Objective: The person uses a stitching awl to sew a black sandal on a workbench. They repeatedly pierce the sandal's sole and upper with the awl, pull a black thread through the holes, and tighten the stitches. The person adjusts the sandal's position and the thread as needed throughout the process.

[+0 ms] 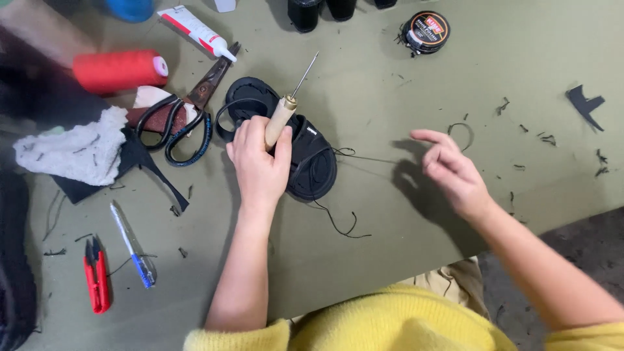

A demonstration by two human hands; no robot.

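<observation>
Down on the olive-green tabletop [390,214], the left hand [260,159] is wrapped around the pale wooden handle of an awl [281,118], whose thin metal needle points up and away from the person. The same hand rests on a small black sandal [305,156] that lies near the middle of the tabletop, its looped strap showing just beyond the knuckles. A black thread [338,224] trails from the sandal toward the near edge in a loose curl, and another strand runs to the right toward the other hand.

The right hand [452,172] hovers above the tabletop well to the right of the sandal, fingers loosely spread and slightly curled; whether it pinches the thread end cannot be told. A small loop of thread [463,128] lies just beyond its fingertips.

Left of the sandal lie large scissors [188,120] with black handles, partly over a brown piece of leather. Further left sit a spool of red thread [117,70] and a crumpled white cloth [78,153] on a dark sheet. A white glue tube [195,29] lies near the far edge, and a round black tin [426,30] stands farther right. Nearer the person are red thread snips [97,276] and a clear pen [133,247] with a blue tip. A black offcut [585,104] lies at the far right, among scattered dark scraps.
</observation>
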